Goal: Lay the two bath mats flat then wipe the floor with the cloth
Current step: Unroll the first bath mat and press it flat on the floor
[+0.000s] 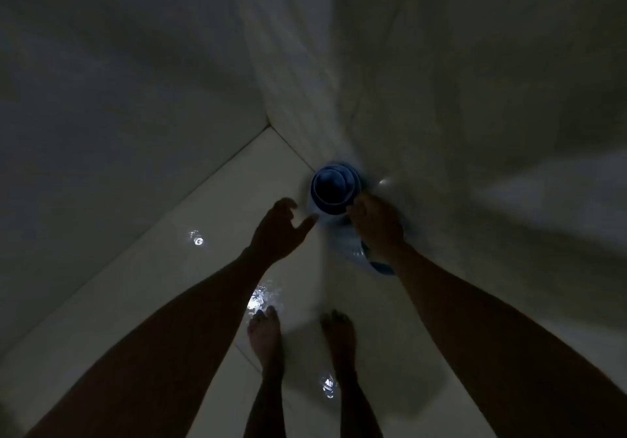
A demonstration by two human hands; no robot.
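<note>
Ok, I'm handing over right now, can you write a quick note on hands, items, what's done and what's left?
Left hand: open, fingers loosely spread, holding nothing, beside the round dark blue object.
Right hand: at that object's near edge; grip unclear in the dim light.
The object sits by the wall on the glossy pale tiled floor, which shows wet glints.
No mat visibly laid flat, no cloth in view.
Left: lay both mats, wipe floor.

Dark blue round thing (334,188); pale glossy floor (190,285).
</note>
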